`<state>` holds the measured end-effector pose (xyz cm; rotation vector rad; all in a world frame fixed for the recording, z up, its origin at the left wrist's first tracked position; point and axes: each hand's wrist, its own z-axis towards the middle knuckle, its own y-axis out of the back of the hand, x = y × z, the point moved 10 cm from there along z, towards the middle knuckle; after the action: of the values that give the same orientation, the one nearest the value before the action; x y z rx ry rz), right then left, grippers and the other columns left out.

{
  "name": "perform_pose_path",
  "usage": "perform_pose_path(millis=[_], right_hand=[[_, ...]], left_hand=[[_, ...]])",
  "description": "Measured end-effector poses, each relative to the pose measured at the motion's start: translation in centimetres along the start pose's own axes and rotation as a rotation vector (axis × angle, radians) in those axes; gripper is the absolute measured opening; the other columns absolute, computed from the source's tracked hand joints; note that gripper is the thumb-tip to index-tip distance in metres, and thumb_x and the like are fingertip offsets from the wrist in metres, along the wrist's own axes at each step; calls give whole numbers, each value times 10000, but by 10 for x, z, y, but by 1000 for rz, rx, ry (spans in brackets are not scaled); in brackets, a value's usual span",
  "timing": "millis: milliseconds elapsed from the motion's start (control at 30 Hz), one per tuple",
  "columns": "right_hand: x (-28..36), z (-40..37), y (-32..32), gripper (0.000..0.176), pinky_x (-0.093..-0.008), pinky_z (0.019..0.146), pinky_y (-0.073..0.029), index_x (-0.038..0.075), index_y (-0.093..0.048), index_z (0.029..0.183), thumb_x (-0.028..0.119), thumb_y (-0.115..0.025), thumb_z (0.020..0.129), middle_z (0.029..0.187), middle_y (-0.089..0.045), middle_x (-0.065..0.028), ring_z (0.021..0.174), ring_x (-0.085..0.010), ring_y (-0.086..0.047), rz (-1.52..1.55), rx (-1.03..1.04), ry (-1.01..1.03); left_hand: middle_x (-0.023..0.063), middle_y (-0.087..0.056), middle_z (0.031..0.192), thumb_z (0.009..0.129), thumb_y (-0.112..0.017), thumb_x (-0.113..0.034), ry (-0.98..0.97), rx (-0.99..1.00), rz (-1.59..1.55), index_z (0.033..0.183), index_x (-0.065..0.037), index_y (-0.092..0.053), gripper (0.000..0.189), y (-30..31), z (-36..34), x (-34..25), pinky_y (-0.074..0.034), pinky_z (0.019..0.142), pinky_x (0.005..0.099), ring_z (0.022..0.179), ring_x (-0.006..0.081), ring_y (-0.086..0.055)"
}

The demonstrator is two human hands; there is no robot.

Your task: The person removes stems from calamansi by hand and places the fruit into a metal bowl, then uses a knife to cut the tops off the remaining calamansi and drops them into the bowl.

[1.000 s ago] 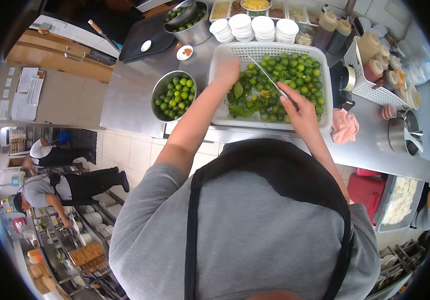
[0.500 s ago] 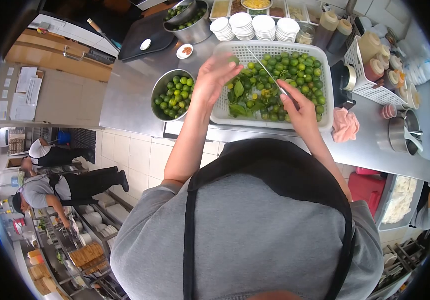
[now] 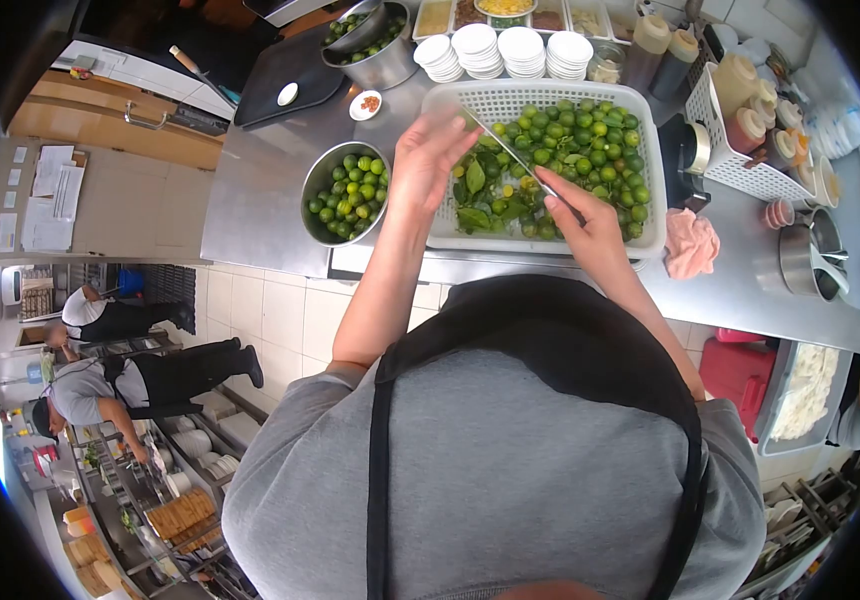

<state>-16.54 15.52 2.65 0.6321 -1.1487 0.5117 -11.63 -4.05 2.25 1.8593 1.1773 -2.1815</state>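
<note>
Knife (image 3: pixel 510 152) gripped in right hand (image 3: pixel 585 225); left hand (image 3: pixel 425 160) curled at nine o'clock of basket (image 3: pixel 550 90), can't tell what's in it. I'd keep fingertips off the edge.

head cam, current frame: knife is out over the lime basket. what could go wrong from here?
1. The knife in the right hand points toward the left hand, with its tip very close to it above the white basket. A slip could cut that hand.
2. The steel bowl of limes sits near the front edge of the counter, right beside the left forearm. A bump might knock it to the floor.
</note>
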Motion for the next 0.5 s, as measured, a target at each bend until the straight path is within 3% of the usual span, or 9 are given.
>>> perform_pose_path(millis=[200, 267, 367, 500], right_hand=[[1, 2, 1, 302, -258, 752, -454, 92, -564, 1183, 131, -542, 884, 1028, -637, -141, 842, -190, -610, -57, -4, -20], [2, 7, 4, 302, -258, 746, -454, 89, -565, 1181, 130, -544, 883, 1026, -638, -141, 835, -190, -610, -90, -34, -17], [-2, 11, 12, 301, -257, 734, -455, 85, -565, 1179, 126, -545, 882, 1026, -639, -141, 823, -188, -609, -100, -84, -17], [3, 5, 8, 299, -267, 737, -458, 75, -563, 1177, 128, -542, 884, 1041, -636, -141, 838, -194, -614, -31, -44, -20]], left_hand=[[93, -613, 988, 841, -584, -34, -16, -4, 84, 1028, 22, -561, 197, -4, -3, 1, -488, 857, 326, 893, 185, -605], [96, -617, 994, 833, -579, -20, 98, 63, 259, 1028, 15, -570, 198, -21, -14, 20, -490, 834, 320, 889, 177, -605], [116, -610, 992, 812, -629, -56, 119, 94, 193, 1021, 52, -554, 246, -32, -22, 30, -496, 824, 320, 895, 190, -598], [97, -616, 975, 820, -597, -1, -84, -71, 241, 1030, 33, -569, 214, -2, 1, -2, -494, 822, 313, 889, 170, -603]])
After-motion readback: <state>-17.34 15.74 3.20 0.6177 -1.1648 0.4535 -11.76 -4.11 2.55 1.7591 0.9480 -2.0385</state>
